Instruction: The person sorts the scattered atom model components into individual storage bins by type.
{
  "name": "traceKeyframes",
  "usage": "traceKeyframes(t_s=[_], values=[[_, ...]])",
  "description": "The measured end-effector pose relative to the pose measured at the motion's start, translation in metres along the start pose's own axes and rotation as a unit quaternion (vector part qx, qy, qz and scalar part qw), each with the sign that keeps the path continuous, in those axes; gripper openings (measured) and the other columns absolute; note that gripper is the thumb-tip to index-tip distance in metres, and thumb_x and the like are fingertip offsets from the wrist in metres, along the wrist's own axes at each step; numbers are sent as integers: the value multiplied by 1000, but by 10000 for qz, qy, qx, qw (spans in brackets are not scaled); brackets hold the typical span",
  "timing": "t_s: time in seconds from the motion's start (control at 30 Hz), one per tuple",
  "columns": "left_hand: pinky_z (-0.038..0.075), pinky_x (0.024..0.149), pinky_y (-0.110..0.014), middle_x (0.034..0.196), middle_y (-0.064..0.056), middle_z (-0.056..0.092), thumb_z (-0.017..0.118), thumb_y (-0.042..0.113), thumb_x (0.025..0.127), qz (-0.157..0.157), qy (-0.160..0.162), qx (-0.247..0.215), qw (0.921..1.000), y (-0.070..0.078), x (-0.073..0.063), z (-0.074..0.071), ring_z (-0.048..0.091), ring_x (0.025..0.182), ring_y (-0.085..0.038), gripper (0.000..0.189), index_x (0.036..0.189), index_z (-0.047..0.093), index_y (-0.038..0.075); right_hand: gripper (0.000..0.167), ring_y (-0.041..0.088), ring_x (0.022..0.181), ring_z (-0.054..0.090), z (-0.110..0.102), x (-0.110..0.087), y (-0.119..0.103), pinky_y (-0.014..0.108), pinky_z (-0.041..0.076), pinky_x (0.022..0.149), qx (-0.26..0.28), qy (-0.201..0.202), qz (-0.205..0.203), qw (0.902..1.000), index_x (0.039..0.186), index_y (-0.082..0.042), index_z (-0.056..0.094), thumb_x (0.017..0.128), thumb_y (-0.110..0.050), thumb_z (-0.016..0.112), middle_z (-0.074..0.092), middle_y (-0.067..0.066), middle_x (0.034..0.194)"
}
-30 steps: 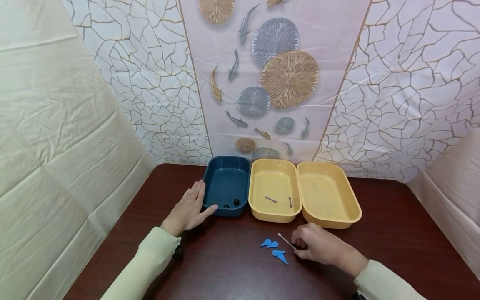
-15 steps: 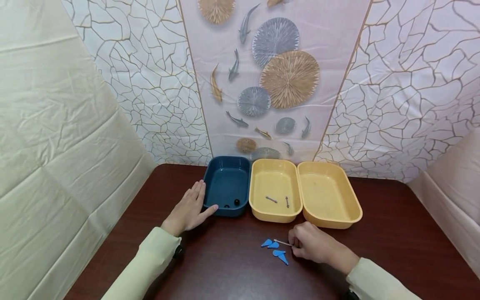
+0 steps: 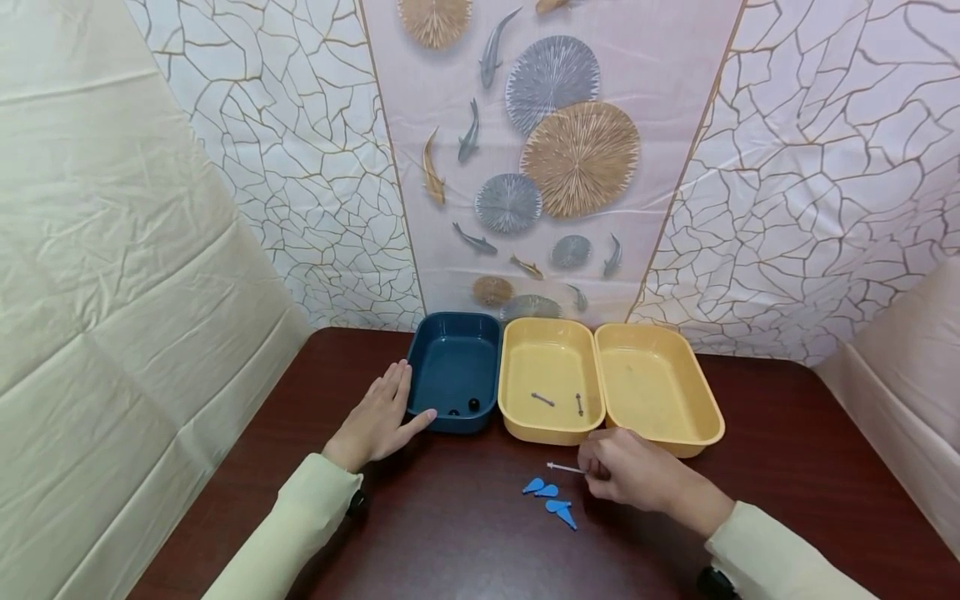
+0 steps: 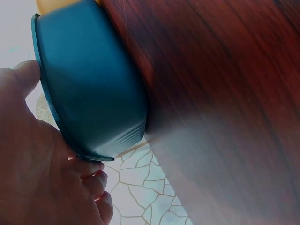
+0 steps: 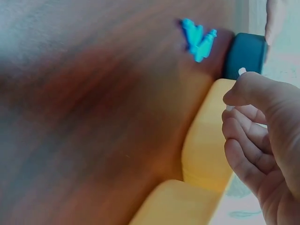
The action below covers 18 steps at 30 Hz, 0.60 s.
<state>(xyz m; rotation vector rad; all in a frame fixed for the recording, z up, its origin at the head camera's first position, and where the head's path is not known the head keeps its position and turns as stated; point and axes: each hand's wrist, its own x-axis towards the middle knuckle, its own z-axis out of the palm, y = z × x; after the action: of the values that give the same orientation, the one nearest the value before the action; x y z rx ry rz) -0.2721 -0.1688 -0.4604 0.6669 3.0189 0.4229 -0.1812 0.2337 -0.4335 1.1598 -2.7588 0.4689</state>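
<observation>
My right hand pinches one end of a thin pale rod with knobbed ends, just in front of the middle yellow bin. In the right wrist view only the tips of this rod show past the thumb and fingers. My left hand rests at the near left corner of the dark blue bin, fingers straight along its side and thumb over the near rim. Two similar small rods lie in the middle bin. Several flat blue teardrop-shaped pieces lie on the table left of my right hand.
Another yellow bin stands at the right end of the row. Two small black round pieces sit in the blue bin. The dark wood table ends at a patterned cloth backdrop.
My right hand has turned the pale rod from slanting to nearly level and moved with it towards the bins. One rod in the middle bin rocks slightly. The left hand stays put.
</observation>
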Motion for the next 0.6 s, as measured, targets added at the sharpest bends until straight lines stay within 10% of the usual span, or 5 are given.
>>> traceKeyframes(t_s=[0.6], values=[[18, 133, -58, 177, -22, 12, 48, 63, 105, -56, -16, -39, 10000, 0, 0, 0, 15, 164, -43, 97, 167, 13, -4, 27, 0, 68, 43, -40, 33, 7, 17, 41, 61, -293, 151, -83, 9994, 72, -18, 62, 80, 2, 79, 52, -7, 70]])
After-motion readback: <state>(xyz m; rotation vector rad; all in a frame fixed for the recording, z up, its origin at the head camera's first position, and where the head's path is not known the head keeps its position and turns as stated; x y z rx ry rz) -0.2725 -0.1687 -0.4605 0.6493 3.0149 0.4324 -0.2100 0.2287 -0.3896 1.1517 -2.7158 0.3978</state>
